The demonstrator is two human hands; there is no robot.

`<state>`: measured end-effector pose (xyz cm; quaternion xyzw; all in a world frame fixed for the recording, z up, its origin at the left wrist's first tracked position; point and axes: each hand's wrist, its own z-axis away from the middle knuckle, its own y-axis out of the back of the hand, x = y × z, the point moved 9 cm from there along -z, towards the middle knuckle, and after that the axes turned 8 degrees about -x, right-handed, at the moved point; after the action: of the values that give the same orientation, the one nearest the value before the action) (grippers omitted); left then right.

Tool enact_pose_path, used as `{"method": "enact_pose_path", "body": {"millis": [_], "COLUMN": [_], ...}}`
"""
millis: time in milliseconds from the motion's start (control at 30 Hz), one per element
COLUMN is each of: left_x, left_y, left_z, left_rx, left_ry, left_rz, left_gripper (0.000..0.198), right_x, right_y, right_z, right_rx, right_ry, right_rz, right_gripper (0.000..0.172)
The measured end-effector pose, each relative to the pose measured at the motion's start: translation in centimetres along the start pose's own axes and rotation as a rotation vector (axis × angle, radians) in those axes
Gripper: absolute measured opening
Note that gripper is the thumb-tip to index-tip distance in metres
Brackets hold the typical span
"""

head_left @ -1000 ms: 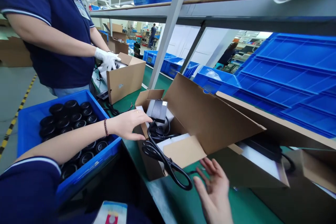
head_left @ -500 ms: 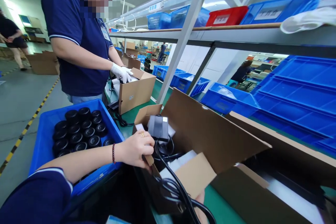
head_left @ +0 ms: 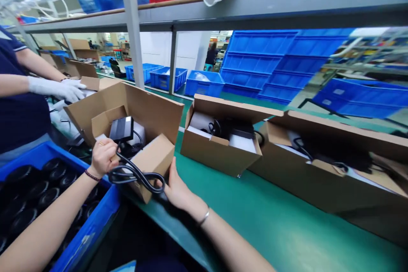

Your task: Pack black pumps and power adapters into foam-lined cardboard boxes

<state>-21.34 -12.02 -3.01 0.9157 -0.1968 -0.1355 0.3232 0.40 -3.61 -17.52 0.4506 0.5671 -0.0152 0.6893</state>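
Observation:
An opened cardboard box (head_left: 156, 108) stands tilted at the edge of the green table, between my two hands. My left hand (head_left: 104, 156) is closed round its near left edge. My right hand (head_left: 177, 185) grips its right end, the thumb beside a looped black cable (head_left: 137, 173) that hangs over the front. A black power adapter (head_left: 121, 129) lies at the top of the box near white packing pieces. What sits deeper inside is hidden.
Two more open boxes, one nearer (head_left: 216, 155) and one further right (head_left: 293, 178), stand on the green table (head_left: 210, 204). A blue crate (head_left: 92, 229) of black round parts is at left. A co-worker's gloved hand (head_left: 60, 90) works behind the box. A shelf (head_left: 255, 10) crosses above.
My view has swung right, bringing more boxes into sight. The held box has turned and its lid now stands wide. My right hand shows more fully at its right end.

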Motion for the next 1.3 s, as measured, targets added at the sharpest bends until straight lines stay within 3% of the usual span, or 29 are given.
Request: {"method": "enact_pose_path", "body": {"millis": [67,133,233,300,367,500,567,633,700,767,900,967,1033,1100,1167,1233,1300], "left_x": [-1.7,-2.9,-4.3,-5.2,-6.1,-7.2,-6.7,-4.8,-1.1,4.4,16.8,20.2,21.3,21.5,21.3,21.0,20.8], "left_y": [0.0,-0.3,-1.3,-2.2,-2.9,-2.9,-1.6,0.7,2.8,3.1,-2.0,-4.0,-5.0,-5.5,-5.9,-6.3,-7.0], "left_z": [0.0,-0.1,-0.5,-0.9,-1.4,-2.5,-2.8,-3.0,-3.4,-5.0,-9.3,-10.2,-10.4,-10.1,-9.8,-9.8,-10.3], "left_rx": [-0.008,-0.012,-0.010,0.009,0.036,0.059,0.112,0.240,0.377,0.389,-0.025,-0.100,-0.071,-0.035,-0.034,-0.063,-0.077], "left_ry": [0.003,0.009,0.042,0.075,0.102,0.139,0.169,0.211,0.218,0.137,-0.237,-0.315,-0.340,-0.380,-0.398,-0.383,-0.367], "left_rz": [-0.055,-0.112,-0.175,-0.196,-0.201,-0.173,-0.155,-0.139,-0.112,-0.051,0.153,0.228,0.247,0.215,0.175,0.161,0.157], "left_gripper": [0.051,0.049,0.047,0.045,0.044,0.043,0.035,0.028,0.034,0.041,0.037,0.048,0.054,0.051,0.047,0.047,0.049], "right_x": [-2.3,-4.9,-7.4,-6.3,-3.7,-0.5,-0.7,-1.8,-3.4,-5.4,-9.9,-11.7,-13.1,-13.9,-13.3,-10.4,-5.6], "right_y": [2.7,7.4,17.1,22.2,24.9,25.2,24.2,22.8,20.9,18.3,12.3,10.4,10.1,12.1,16.7,23.2,29.6], "right_z": [0.1,1.2,4.5,6.2,6.6,6.3,6.2,6.4,6.7,7.2,8.1,9.0,10.6,13.1,15.8,18.5,20.8], "right_rx": [-0.028,0.037,0.367,0.484,0.413,0.282,0.268,0.247,0.210,0.164,0.063,0.028,0.023,0.085,0.232,0.448,0.597], "right_ry": [0.008,0.069,0.130,0.007,-0.104,-0.150,-0.168,-0.176,-0.167,-0.145,-0.051,0.003,0.094,0.200,0.232,0.079,-0.270], "right_rz": [0.077,0.193,0.579,0.855,0.993,1.051,1.069,1.075,1.071,1.059,1.027,1.026,1.019,0.943,0.809,0.761,0.892], "right_gripper": [0.106,0.086,0.056,0.054,0.051,0.024,0.023,0.023,0.021,0.020,0.025,0.019,0.015,0.021,0.032,0.036,0.032]}}
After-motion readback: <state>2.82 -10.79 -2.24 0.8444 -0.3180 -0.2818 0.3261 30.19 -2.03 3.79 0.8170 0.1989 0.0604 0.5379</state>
